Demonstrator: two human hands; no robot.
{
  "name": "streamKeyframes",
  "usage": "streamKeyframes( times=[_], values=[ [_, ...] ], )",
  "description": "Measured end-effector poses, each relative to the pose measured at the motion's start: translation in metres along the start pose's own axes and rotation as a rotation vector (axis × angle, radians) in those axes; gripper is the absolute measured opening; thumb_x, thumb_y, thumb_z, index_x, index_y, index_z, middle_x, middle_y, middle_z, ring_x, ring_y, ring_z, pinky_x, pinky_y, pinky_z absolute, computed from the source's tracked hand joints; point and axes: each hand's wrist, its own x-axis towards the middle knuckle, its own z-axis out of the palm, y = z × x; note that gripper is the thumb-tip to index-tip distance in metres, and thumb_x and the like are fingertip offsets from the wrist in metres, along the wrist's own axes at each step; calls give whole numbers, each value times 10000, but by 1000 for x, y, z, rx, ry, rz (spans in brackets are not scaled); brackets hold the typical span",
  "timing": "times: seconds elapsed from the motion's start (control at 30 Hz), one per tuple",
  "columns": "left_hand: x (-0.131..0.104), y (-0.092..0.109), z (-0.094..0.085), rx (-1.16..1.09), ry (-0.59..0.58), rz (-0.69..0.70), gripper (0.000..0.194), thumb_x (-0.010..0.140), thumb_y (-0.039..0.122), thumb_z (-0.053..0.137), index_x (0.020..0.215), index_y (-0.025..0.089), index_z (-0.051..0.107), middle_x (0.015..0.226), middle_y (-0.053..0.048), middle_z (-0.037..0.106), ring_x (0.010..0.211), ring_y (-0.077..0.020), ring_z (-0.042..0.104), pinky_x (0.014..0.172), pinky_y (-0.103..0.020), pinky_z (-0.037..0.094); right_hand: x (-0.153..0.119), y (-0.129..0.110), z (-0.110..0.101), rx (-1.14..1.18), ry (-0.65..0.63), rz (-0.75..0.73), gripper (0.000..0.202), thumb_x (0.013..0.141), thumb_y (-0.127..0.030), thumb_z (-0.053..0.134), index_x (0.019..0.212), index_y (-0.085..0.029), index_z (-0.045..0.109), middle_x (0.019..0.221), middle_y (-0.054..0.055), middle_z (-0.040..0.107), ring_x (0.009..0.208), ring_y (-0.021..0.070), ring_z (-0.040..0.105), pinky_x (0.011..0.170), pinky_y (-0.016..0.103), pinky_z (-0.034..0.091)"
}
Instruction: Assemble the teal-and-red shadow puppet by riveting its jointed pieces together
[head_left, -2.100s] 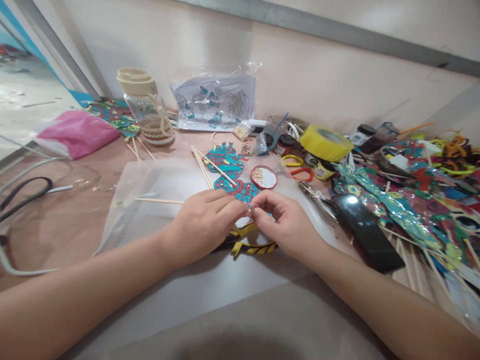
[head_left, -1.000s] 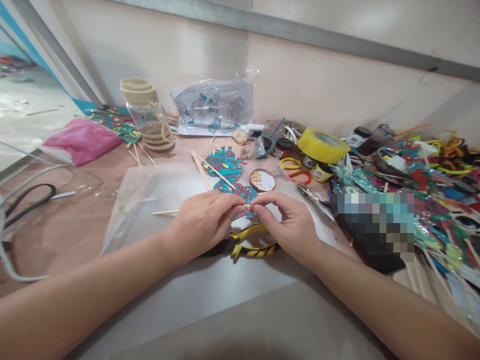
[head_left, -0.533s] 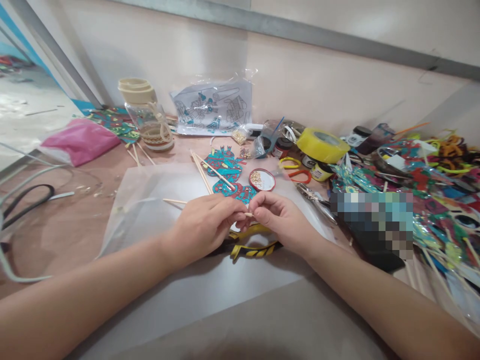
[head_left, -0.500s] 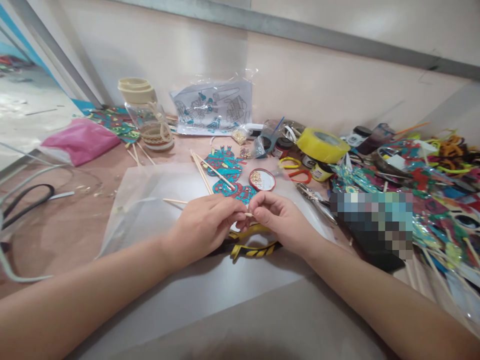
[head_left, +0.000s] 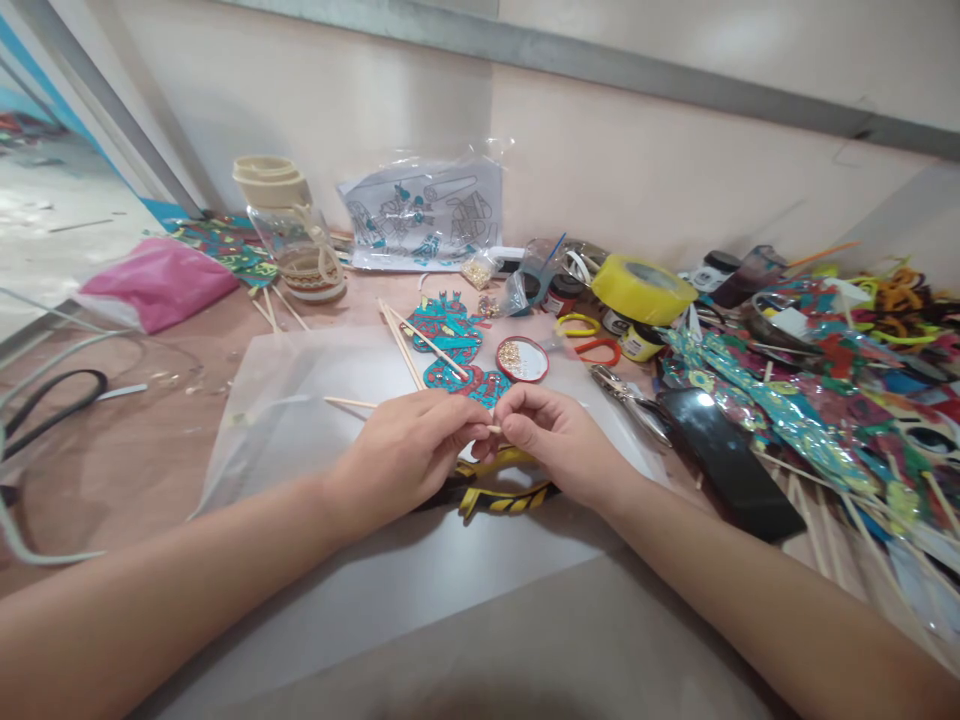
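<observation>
My left hand (head_left: pixel 424 435) and my right hand (head_left: pixel 559 440) meet at the fingertips over the work sheet. Both are closed in a pinch on a thin pale wooden stick (head_left: pixel 493 429), whose end shows between them. A stick length (head_left: pixel 349 403) also pokes out left of my left hand; it looks like the same stick, though my hand hides the middle. Below my hands lie pliers with yellow and black handles (head_left: pixel 510 498), partly covered. Just beyond the fingers sit painted turquoise and red cut-out figures (head_left: pixel 442 330), with loose sticks (head_left: pixel 405 345) across them.
A red-rimmed lid (head_left: pixel 536 362) with gold bits lies behind my right hand. Further right are scissors (head_left: pixel 598 350), yellow tape (head_left: pixel 641 290), a black phone (head_left: pixel 727 460) and piled painted figures (head_left: pixel 810 410). A bottle (head_left: pixel 300 240) and pink packet (head_left: pixel 161 283) stand at the back left.
Both hands keep nearly the same place and pinch. The whole view has shifted very slightly; nothing else visibly moves.
</observation>
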Motion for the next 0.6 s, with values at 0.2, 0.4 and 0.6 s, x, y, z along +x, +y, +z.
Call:
streamKeyframes(
  times=[0.2,0.4,0.6],
  values=[
    [2,0,2,52,37,5,194,968,193,399,882,186,573,771,6,686,684,-132,630,644,-233,462,-1,-2,0,-48,37,14,269,839,-442,652,797,-182,597,750,-8,676,710,114,657,727,263,546],
    [3,-2,2,169,42,-67,194,974,278,435,913,195,599,760,3,677,679,-148,630,631,-248,443,-2,-13,-2,-483,171,-89,230,875,-412,593,880,-187,639,802,13,682,743,139,648,717,271,526],
    [2,-5,3,217,8,-76,176,963,271,461,930,189,613,782,-7,689,708,-169,649,655,-266,458,-3,-15,0,-820,274,-169,113,867,-269,571,893,-193,650,803,0,688,754,141,642,719,266,489]
  ],
)
